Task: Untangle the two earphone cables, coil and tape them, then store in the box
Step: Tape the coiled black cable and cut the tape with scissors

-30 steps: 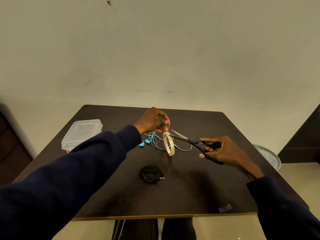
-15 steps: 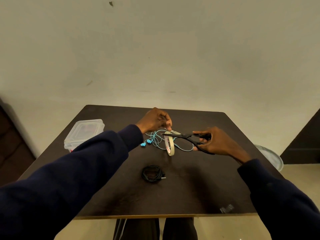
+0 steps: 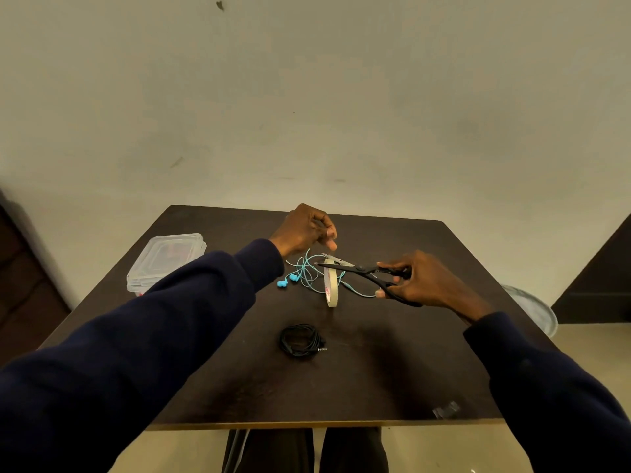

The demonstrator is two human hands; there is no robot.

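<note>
Cutting tape: left hand (image 3: 304,230) pinches, seemingly, the strip; right hand (image 3: 423,279) grips open scissors (image 3: 358,268) above the roll (image 3: 330,291); next, snip clear of teal cable (image 3: 305,272).

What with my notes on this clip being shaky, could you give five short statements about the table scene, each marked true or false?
1. The right hand grips black scissors. True.
2. The tape roll lies flat on the table. False: it stands on edge.
3. The black earphone cable lies coiled on the table. True.
4. The blue earphone cable is inside the clear box. False: it lies loose on the table by the tape roll.
5. The left hand rests on the box. False: it is near the tape roll, fingertips pinched together.
</note>
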